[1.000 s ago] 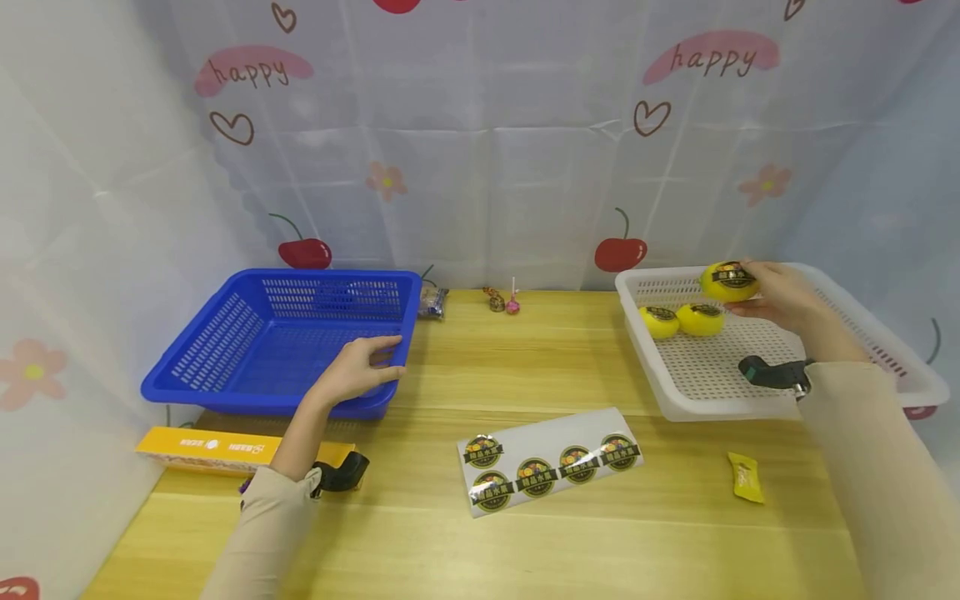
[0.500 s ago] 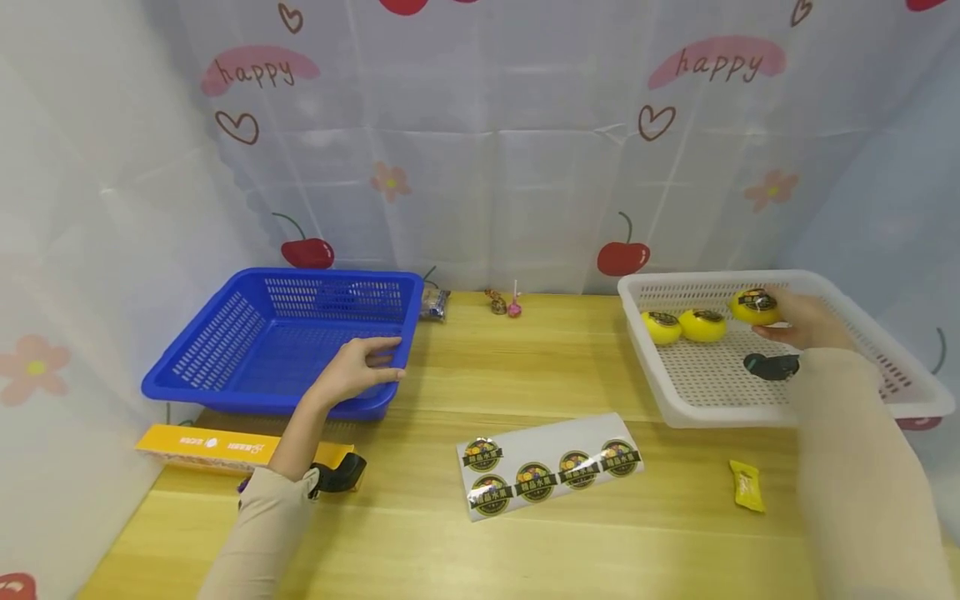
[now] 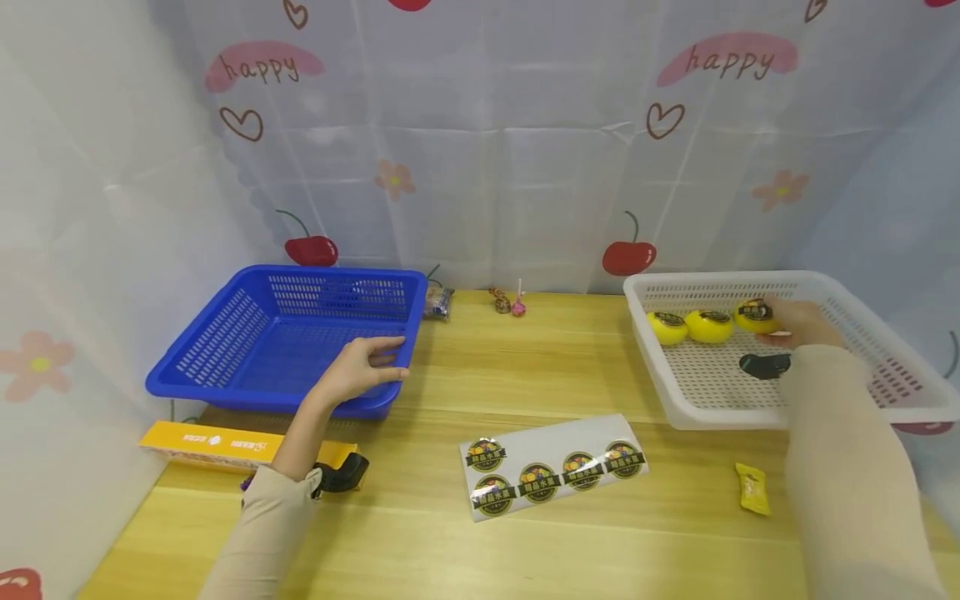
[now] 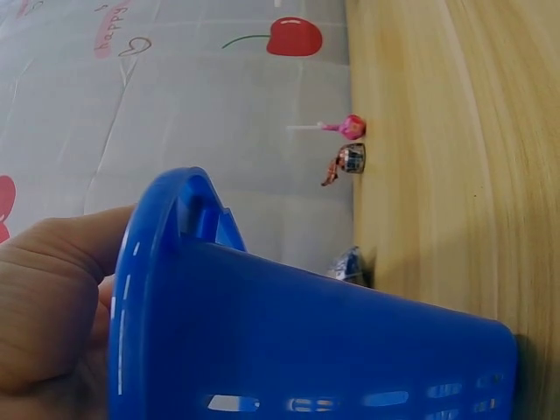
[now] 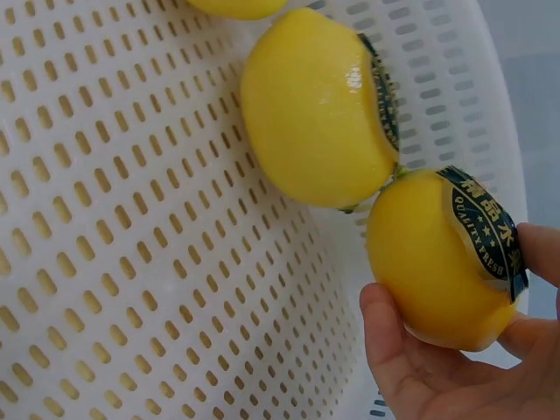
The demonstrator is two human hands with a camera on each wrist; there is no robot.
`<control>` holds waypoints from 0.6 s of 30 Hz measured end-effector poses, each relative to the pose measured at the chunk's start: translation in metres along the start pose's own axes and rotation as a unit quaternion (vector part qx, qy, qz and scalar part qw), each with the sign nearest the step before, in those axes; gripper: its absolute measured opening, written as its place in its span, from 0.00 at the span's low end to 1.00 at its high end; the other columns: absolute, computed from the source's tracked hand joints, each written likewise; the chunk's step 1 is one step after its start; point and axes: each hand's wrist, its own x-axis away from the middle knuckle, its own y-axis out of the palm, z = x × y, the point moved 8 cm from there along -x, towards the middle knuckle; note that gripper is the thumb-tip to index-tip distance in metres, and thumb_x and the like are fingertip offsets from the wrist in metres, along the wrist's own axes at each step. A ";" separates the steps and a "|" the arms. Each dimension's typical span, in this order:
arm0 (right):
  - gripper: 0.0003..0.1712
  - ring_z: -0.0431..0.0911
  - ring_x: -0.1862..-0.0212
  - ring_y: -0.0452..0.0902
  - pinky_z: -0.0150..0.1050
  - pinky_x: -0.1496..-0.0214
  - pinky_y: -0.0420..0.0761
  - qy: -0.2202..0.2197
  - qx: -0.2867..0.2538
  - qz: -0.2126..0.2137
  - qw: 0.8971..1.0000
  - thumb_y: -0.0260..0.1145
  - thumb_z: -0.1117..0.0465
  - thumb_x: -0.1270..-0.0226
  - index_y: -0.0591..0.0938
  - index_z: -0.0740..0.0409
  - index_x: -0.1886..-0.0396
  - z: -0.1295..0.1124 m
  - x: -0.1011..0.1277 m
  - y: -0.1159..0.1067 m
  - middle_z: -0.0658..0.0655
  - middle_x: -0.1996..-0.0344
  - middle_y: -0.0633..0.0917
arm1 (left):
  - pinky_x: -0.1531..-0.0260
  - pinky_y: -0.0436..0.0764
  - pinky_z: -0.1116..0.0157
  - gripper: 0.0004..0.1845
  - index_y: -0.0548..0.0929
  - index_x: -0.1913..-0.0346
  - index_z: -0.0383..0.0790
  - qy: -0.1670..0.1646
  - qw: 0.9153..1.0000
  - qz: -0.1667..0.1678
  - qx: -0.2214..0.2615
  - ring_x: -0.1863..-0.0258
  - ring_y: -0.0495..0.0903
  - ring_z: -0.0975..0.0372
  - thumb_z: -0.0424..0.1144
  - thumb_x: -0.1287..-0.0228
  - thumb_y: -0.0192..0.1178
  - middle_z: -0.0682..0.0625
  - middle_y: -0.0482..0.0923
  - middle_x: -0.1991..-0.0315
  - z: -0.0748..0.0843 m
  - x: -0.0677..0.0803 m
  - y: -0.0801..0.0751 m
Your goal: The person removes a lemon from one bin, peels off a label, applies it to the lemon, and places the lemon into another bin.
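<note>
My right hand point(image 3: 787, 321) is inside the white basket point(image 3: 720, 417) and grips a yellow fruit point(image 3: 753, 317) with a dark round sticker. The right wrist view shows this fruit point(image 5: 433, 262) held between the thumb point(image 5: 385, 332) and the fingers. It touches a second stickered fruit point(image 5: 311, 114) on the basket floor. Two such fruits point(image 3: 666, 327) point(image 3: 708, 325) lie in a row to its left. My left hand point(image 3: 360, 371) holds the near right corner of the blue basket point(image 3: 225, 392). In the left wrist view the hand point(image 4: 52, 306) sits against its rim point(image 4: 306, 350).
A sheet of round stickers point(image 3: 551, 467) lies at the table's middle front, with a small yellow sachet point(image 3: 752, 489) to its right. A yellow box point(image 3: 217, 446) lies in front of the blue basket. A lollipop point(image 3: 517, 304), a sweet point(image 3: 498, 300) and a packet point(image 3: 437, 302) sit by the back curtain.
My right hand has brought the stickered fruit down from above the white basket's rim to its floor, beside the other two. The left hand has stayed on the blue basket.
</note>
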 end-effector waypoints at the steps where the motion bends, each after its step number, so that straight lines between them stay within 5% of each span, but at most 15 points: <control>1: 0.34 0.49 0.54 0.70 0.39 0.52 0.81 0.001 0.000 0.009 1.000 0.42 0.46 0.27 0.57 0.64 0.31 0.001 -0.001 0.000 0.72 0.38 0.58 | 0.49 0.76 0.51 0.31 0.67 0.35 0.27 -0.001 1.000 0.001 0.001 0.41 0.70 0.41 0.34 0.39 0.63 0.30 0.64 0.37 0.000 0.000 0.000; 7: 0.36 0.55 0.49 0.67 0.40 0.56 0.82 -0.010 0.027 0.046 0.999 0.45 0.46 0.28 0.57 0.66 0.30 0.008 -0.006 0.000 0.71 0.37 0.59 | 0.49 0.76 0.51 0.31 0.67 0.35 0.27 -0.001 1.000 0.003 0.001 0.41 0.70 0.41 0.35 0.39 0.63 0.30 0.64 0.37 0.001 0.003 0.000; 13: 0.37 0.57 0.44 0.65 0.44 0.56 0.83 -0.027 0.032 0.072 0.997 0.50 0.42 0.31 0.59 0.54 0.28 0.011 -0.008 -0.001 0.68 0.35 0.60 | 0.49 0.76 0.51 0.32 0.67 0.35 0.28 -0.002 1.000 0.002 0.005 0.41 0.70 0.42 0.37 0.39 0.64 0.31 0.65 0.37 -0.001 0.004 0.001; 18: 0.40 0.61 0.38 0.59 0.47 0.50 0.80 -0.016 0.018 0.045 0.999 0.50 0.40 0.31 0.53 0.52 0.26 0.016 -0.008 0.002 0.67 0.31 0.56 | 0.50 0.77 0.52 0.31 0.68 0.36 0.29 -0.005 1.000 0.007 0.003 0.41 0.71 0.43 0.36 0.40 0.64 0.32 0.66 0.37 0.000 0.005 0.001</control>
